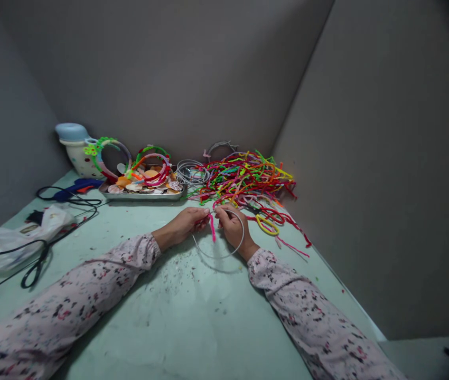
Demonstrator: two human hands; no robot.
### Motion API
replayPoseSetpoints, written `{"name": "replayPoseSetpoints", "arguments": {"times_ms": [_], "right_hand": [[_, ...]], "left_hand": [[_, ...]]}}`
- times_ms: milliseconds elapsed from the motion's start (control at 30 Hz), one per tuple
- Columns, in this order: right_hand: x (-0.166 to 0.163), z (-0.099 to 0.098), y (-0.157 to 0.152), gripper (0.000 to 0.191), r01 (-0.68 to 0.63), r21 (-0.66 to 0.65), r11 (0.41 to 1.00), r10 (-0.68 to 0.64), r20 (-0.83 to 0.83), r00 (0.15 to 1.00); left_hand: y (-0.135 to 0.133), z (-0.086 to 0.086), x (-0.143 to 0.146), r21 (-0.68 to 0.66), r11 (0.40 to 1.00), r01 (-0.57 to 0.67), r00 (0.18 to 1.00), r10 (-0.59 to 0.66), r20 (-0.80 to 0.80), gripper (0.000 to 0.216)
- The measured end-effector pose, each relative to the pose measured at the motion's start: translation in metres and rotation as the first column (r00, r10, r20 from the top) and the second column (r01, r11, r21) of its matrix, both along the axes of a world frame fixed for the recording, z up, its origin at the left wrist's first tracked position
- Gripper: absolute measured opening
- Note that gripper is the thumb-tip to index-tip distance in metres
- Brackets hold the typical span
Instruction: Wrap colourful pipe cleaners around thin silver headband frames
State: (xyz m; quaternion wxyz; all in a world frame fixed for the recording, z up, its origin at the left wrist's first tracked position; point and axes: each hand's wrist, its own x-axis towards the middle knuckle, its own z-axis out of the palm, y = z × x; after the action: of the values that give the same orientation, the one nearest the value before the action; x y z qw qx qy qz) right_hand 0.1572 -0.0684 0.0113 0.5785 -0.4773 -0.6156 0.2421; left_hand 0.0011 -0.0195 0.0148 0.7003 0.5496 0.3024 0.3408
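My left hand (191, 221) is closed in a pinch at the top of a bright pink pipe cleaner (213, 230), whose loose end hangs down between my hands. Close beside it, my right hand (232, 226) pinches a thin grey wire ring (224, 257). The ring curves round below both hands, and one free end shows near my left fingers. Pink pipe cleaner also shows at my right fingertips. The fingers hide where pipe cleaner and wire meet.
A heap of colourful pipe cleaners (244, 177) and yellow-handled scissors (267, 225) lie beyond my right hand. Behind my left are a metal tray (145, 196) of shells with wrapped rings, coiled wire (193, 172) and a blue-lidded container (80, 153). Black cable (46, 248) and a plastic bag (22, 237) lie left.
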Motion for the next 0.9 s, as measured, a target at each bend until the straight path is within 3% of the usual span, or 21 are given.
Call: {"name": "replayPoseSetpoints", "arguments": {"times_ms": [133, 267, 367, 467, 600, 900], "right_hand": [[0.0006, -0.0008, 0.0017, 0.023, 0.024, -0.017, 1.000, -0.024, -0.014, 1.000], [0.0021, -0.0009, 0.0039, 0.024, 0.085, -0.030, 0.996, -0.085, -0.003, 0.996], [0.0026, -0.0003, 0.0040, 0.024, 0.102, -0.036, 0.994, -0.102, 0.005, 0.995], [0.0017, 0.0005, 0.0027, 0.024, 0.081, -0.032, 0.996, -0.081, 0.011, 0.997], [-0.0003, 0.0008, 0.0011, 0.024, 0.079, -0.045, 0.996, -0.078, 0.028, 0.997], [-0.0011, 0.0015, 0.0008, 0.024, 0.085, -0.010, 0.996, -0.084, 0.074, 0.994]], "left_hand": [[-0.0011, 0.0022, 0.0001, 0.090, 0.995, -0.039, 0.999, 0.040, -0.011, 0.028], [-0.0026, 0.0062, -0.0004, 0.281, 0.954, -0.109, 0.989, 0.134, -0.070, 0.018], [-0.0035, 0.0080, -0.0008, 0.485, 0.863, -0.143, 0.960, 0.240, -0.144, 0.018], [-0.0043, 0.0075, -0.0011, 0.682, 0.717, -0.144, 0.898, 0.385, -0.215, 0.014], [-0.0065, 0.0055, -0.0011, 0.813, 0.564, -0.147, 0.837, 0.509, -0.202, 0.010], [-0.0095, 0.0033, -0.0005, 0.872, 0.460, -0.166, 0.807, 0.572, -0.147, 0.005]]}}
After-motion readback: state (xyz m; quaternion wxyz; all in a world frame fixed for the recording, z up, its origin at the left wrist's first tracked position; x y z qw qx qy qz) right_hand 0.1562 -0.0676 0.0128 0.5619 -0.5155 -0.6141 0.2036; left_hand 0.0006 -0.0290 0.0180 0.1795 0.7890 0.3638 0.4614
